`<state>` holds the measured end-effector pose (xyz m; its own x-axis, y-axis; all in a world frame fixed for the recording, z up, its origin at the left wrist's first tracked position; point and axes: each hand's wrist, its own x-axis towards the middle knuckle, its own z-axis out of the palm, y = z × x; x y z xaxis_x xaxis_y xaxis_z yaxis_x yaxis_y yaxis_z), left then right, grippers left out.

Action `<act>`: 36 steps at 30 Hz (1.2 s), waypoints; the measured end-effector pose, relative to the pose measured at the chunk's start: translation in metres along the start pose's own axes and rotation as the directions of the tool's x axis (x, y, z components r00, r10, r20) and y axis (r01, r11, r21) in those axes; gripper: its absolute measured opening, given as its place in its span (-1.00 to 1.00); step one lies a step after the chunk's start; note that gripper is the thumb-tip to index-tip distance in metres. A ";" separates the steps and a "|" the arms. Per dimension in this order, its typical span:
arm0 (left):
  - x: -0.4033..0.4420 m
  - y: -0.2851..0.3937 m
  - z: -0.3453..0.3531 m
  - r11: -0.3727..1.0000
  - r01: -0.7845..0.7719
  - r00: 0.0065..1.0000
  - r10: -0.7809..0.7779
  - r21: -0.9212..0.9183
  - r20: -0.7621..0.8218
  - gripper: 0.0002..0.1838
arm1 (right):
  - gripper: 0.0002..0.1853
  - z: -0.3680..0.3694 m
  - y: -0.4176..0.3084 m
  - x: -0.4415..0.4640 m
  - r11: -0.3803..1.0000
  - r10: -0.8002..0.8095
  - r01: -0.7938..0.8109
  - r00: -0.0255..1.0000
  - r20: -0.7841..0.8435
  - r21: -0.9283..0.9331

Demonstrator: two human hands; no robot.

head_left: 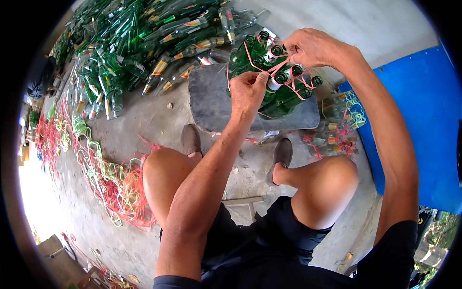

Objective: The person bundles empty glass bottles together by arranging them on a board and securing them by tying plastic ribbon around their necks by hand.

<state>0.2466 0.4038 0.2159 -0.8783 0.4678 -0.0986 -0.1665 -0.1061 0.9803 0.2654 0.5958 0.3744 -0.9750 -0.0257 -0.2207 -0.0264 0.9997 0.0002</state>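
Several green glass bottles [285, 103] stand close together on a dark, low board [209, 98], with pink plastic twine [279, 66] running around and between their necks. My left hand [248, 94] is closed at the near left of the bundle, thumb and fingers pinching the twine. At the far right of the bottles my right hand [310, 46] is closed too, gripping strands of the same twine. Between the two hands the strands look taut. A few necks carry white labels. My right fingertips are partly hidden behind the hand.
A big heap of loose bottles [139, 43] covers the floor at the back left. Tangled pink and green twine [125, 188] lies left of my legs. Tied bottles [332, 137] rest right of the board, beside a blue panel [414, 115]. A wooden piece [244, 201] lies between my feet.
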 end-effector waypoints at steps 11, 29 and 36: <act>-0.005 0.007 0.001 1.000 0.019 0.999 -0.018 0.025 -0.051 -0.69 | -0.81 0.014 0.020 0.017 0.972 -0.017 0.028 0.999 -0.051 0.235; -0.007 0.007 0.005 0.997 0.069 0.997 -0.070 -0.044 -0.021 -0.70 | -0.88 0.034 0.025 0.039 0.993 -0.112 0.102 0.976 -0.186 -0.060; -0.006 0.006 0.005 0.995 0.084 0.996 -0.085 -0.054 -0.008 -0.71 | -0.81 0.030 0.027 0.048 0.997 -0.053 0.060 0.991 -0.120 0.055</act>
<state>0.2532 0.4053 0.2231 -0.8646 0.4681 -0.1826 -0.2639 -0.1138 0.9578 0.2247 0.6218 0.3343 -0.9916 -0.0792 -0.1022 -0.0726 0.9951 -0.0665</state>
